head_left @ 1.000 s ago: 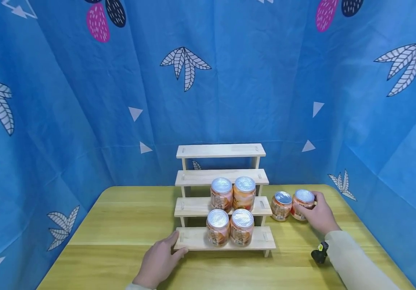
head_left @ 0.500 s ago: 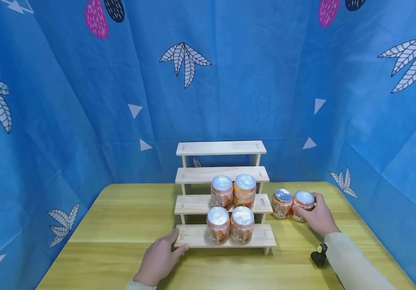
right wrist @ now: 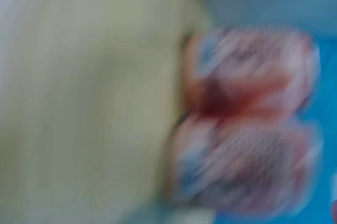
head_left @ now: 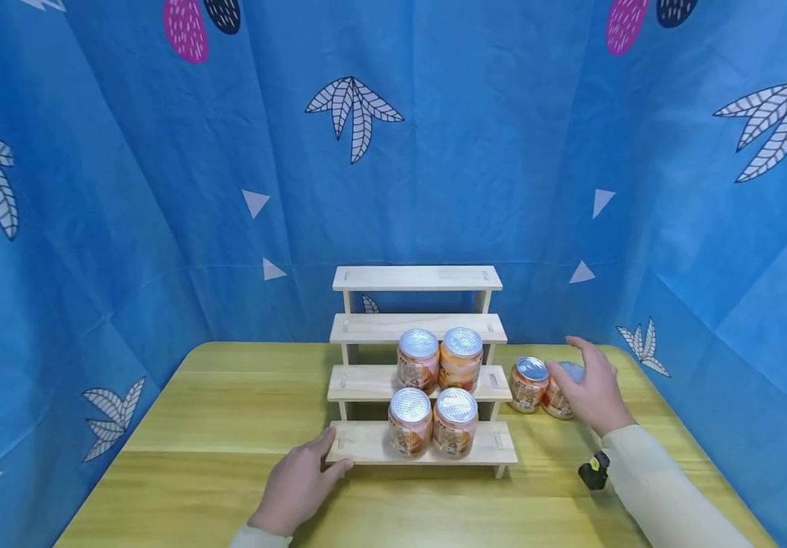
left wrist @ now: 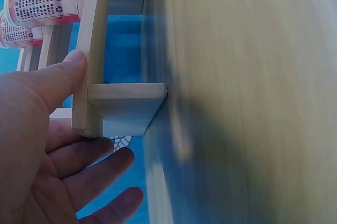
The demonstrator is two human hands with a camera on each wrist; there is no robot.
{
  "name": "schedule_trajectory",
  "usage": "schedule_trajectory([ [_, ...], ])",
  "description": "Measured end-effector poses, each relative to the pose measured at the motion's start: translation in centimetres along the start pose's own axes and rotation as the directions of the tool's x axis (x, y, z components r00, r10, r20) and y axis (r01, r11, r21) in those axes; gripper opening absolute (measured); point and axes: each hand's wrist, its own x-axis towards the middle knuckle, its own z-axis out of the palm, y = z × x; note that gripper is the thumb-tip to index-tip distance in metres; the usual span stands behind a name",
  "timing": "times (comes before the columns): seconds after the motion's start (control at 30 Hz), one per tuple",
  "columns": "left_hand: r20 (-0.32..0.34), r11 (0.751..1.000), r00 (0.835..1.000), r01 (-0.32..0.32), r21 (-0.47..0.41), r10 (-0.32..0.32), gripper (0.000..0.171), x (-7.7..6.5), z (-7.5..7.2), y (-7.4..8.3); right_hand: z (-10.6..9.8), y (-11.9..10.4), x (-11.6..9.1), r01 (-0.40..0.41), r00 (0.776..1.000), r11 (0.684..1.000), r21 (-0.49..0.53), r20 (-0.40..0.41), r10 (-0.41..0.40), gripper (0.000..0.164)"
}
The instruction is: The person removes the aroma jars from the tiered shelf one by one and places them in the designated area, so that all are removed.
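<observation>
A stepped wooden display shelf (head_left: 418,278) with several tiers stands on the table. At the left end of its lowest board my left hand (head_left: 294,487) pinches the corner, its thumb (left wrist: 71,71) on the board and the other fingers spread past the end. On the right, my right hand (head_left: 595,392) hovers with fingers apart, holding nothing. It partly covers a silver-lidded jar (head_left: 556,402) with an orange-pink label. A matching jar (head_left: 527,390) stands close to that one's left. Both jars are blurred in the right wrist view.
Two jars (head_left: 409,434) (head_left: 454,435) stand side by side on the lowest board, and two more (head_left: 417,373) (head_left: 460,373) on the tier above. Blue patterned cloth (head_left: 393,190) hangs behind and beside the yellowish wooden table (head_left: 229,403).
My right hand has let go of the right-hand jar and lifted, its fingers spreading. The jar stays on the table. My left hand keeps its place on the shelf.
</observation>
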Motion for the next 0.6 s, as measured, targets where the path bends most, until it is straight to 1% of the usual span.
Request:
schedule_trajectory([
  [0.07,0.006,1.0,1.0,0.004,-0.003,-0.004,0.069,0.1,0.0,0.0,0.2,-2.3,0.6,0.07,0.997,0.997,0.011,0.019,-0.07,0.067],
  [0.13,0.014,1.0,1.0,0.01,-0.006,-0.01,0.07,0.1,0.0,0.0,0.6,-4.5,1.1,0.142,0.988,0.99,0.016,0.056,-0.142,0.064],
  [0.23,0.02,1.0,1.0,0.012,-0.012,-0.012,0.07,0.2,0.0,0.0,1.6,-7.2,1.7,0.264,0.957,0.964,0.024,0.117,-0.265,0.065],
  [0.33,0.017,1.0,1.0,0.015,-0.02,-0.015,0.071,0.2,0.0,-0.1,2.5,-9.1,2.3,0.346,0.921,0.938,0.011,0.186,-0.342,0.073],
  [0.37,0.015,1.0,1.0,0.018,-0.022,-0.017,0.071,0.2,0.0,-0.1,2.9,-9.4,2.5,0.366,0.91,0.931,0.003,0.206,-0.359,0.076],
  [0.43,0.012,0.999,1.0,0.026,-0.02,-0.026,0.071,0.2,0.0,-0.1,3.5,-9.9,2.8,0.378,0.9,0.926,-0.018,0.243,-0.363,0.081],
  [0.5,0.014,0.999,1.0,0.027,-0.019,-0.027,0.071,0.2,0.0,-0.1,3.8,-10.1,3.0,0.366,0.9,0.93,-0.031,0.268,-0.345,0.085],
  [0.6,0.018,1.0,1.0,0.024,-0.018,-0.024,0.071,0.1,0.0,0.0,4.0,-10.1,2.9,0.343,0.906,0.938,-0.042,0.279,-0.319,0.087],
])
